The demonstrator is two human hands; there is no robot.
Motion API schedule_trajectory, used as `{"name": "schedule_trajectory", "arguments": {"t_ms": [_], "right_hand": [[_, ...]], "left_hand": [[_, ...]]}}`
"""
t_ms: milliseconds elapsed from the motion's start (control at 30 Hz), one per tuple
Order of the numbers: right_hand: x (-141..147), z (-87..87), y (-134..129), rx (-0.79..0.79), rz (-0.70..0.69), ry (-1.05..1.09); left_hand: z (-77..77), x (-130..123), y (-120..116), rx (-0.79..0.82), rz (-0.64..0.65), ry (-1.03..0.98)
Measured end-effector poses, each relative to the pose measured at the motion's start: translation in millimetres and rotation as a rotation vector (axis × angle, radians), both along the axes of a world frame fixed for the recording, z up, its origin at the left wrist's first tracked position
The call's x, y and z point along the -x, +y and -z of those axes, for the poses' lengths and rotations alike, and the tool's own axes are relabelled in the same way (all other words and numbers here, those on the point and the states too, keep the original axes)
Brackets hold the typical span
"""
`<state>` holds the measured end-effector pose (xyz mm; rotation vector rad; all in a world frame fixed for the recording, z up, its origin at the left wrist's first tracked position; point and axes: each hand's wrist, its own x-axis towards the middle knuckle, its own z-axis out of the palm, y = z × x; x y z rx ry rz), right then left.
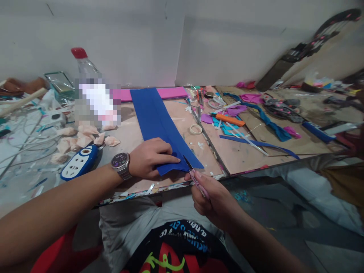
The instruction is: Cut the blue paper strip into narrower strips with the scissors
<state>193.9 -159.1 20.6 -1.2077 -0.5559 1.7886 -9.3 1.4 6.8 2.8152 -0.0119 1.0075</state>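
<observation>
A long blue sheet of paper lies across the worktable, with its near end at the front edge. My left hand, with a watch on the wrist, grips the near end of this sheet. Its index finger is stretched out along the paper and the other fingers are bent. My right hand is closed around small scissors with pink handles. The dark blades reach over the sheet's near edge, just right of my left fingertips. How far the blades are apart is hard to make out.
A blue-and-white power strip and several pale peach wrapped pieces lie left, before a red-capped bottle. Right are a tape roll, an orange utility knife, a narrow blue strip and a blue-handled tool.
</observation>
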Motion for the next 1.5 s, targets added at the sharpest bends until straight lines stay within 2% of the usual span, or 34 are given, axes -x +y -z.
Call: {"name": "schedule_trajectory", "arguments": {"t_ms": [500,933,1167,1500], "right_hand": [[0,-2.2,-1,-0.004,0.002,0.029],[1,3.3,6,-0.017,0.005,0.063],[3,3.7,10,-0.033,-0.03,0.043],[3,1.4,6,-0.036,-0.001,0.026]], "left_hand": [[0.2,0,0,-0.011,0.001,-0.007],[-2.6,0,-2,-0.017,0.026,0.004],[-4.5,-1,-4,-0.022,0.04,-0.018],[-4.5,0,-3,-0.014,0.02,-0.019]]}}
